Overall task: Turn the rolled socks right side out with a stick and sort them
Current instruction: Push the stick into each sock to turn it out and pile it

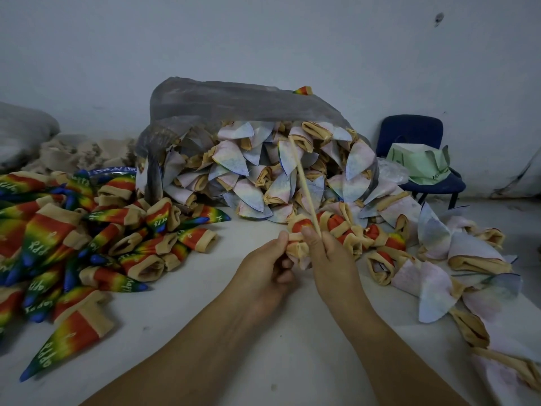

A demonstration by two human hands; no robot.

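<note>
The left hand (263,268) pinches a bunched, tan-cuffed sock (295,250) over the middle of the white worktop (205,332). Its grip is narrow, thumb and fingers curled round the gathered cloth, probably to steady the roll while the tool works on it. The right hand (330,259) holds a thin pale wooden stick (304,183), grip closed on its lower end, and the shaft slants up toward the far edge. The lower tip is hidden among fingers and fabric, so how deep it sits in the sock cannot be told. Judging by that, the turning of this sock is under way rather than finished.

A pile of rainbow-printed socks (73,244) spreads along the left edge, print outward, which looks like the finished lot. A heap of pale inside-out socks (263,177) spills from a grey translucent plastic bag (234,104) at the far middle and trails down the right edge. It lies well apart from the bright pile, so done and undone stay unmixed. A few rolled red-and-tan socks (366,232) lie just beyond the hands, close to reach. A dark blue chair (409,130) stands past the far right corner.
</note>
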